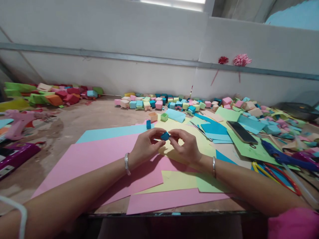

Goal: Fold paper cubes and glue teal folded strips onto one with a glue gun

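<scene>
Between my two hands, above the yellow paper (199, 151), is a small folded piece of blue paper (164, 136). My left hand (149, 142) pinches its left side between thumb and fingers. From the right, my right hand (185, 144) closes its fingertips on the other edge. Just beyond my left hand stands a dark blue pleated paper strip (149, 124). A small open green paper box (164, 117) and an orange paper box (153, 116) sit a little farther back. Large pink paper sheets (107, 156) lie under my forearms.
Small coloured paper boxes (159, 105) line the wall, with more piled on both sides. Scissors (200, 130), a phone (241, 132), a blue glue gun (286, 154) and red-and-yellow-handled pliers (276, 176) lie right. A pink glue gun (18, 122) is left.
</scene>
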{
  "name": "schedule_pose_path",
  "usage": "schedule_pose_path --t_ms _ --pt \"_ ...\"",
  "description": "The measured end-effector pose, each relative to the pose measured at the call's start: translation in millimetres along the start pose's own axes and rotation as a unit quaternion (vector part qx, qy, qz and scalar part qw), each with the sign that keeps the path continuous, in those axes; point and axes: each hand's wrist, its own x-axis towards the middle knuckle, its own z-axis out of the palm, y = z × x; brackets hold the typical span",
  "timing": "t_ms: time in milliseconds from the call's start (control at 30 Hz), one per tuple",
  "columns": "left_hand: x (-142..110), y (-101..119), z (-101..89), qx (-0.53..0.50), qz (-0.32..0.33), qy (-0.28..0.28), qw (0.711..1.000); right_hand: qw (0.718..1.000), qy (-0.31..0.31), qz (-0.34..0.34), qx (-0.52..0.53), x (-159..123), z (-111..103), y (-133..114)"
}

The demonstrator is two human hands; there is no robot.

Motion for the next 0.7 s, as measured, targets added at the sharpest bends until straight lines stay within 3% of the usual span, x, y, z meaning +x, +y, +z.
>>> schedule_pose_path --t_ms 367,533,700 --pt "5 -7 -10.2 0.075 0.067 -0.028 0.995 0.999 -0.015 -0.042 0.018 1 -4 -1" --pt "5 0 -10.2 0.09 0.053 -0.08 0.991 0.999 -0.023 -0.043 0.021 1 -6 0" --pt "6 1 -9.5 0.05 -0.019 -0.079 0.995 0.999 -0.041 -0.017 0.027 4 -6 0"
